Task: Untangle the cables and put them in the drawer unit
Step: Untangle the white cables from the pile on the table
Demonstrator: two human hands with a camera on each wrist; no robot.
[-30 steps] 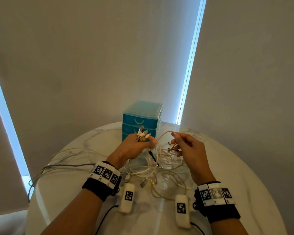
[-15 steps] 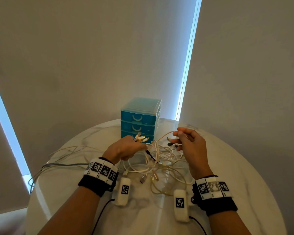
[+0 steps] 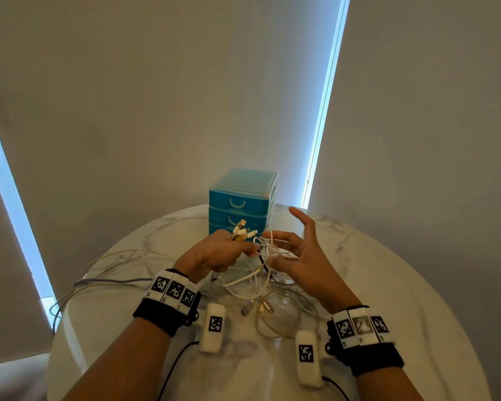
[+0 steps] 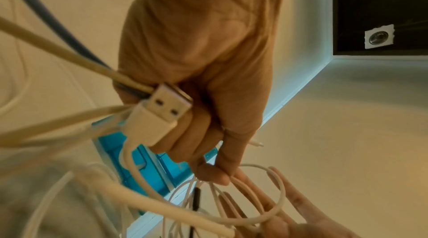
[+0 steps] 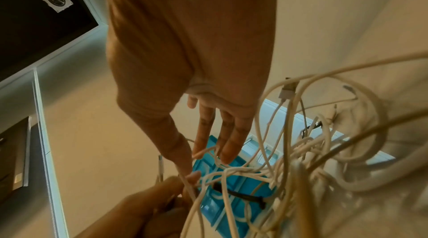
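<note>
Teal plastic drawer unit (image 3: 241, 198) stands at the far edge of the marble table (image 3: 402, 285); its three drawers are closed, so contents cannot be seen. No readable writing anywhere; your wristbands carry only square coded markers. Your left hand (image 3: 214, 253) is clamped on a bunch of cable plugs (image 3: 242, 230). Your right hand (image 3: 298, 253) is spread, fingers (image 5: 228, 143) threaded into the tangled cables (image 3: 261, 285) at the table's middle.

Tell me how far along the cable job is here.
Early. Done: several plug ends are gathered in the left hand, which grips them. In hand: the open right hand spreads its fingers at the tangled white cables. Left: the knot remains on the round marble table; the teal plastic drawer unit looks closed.
</note>
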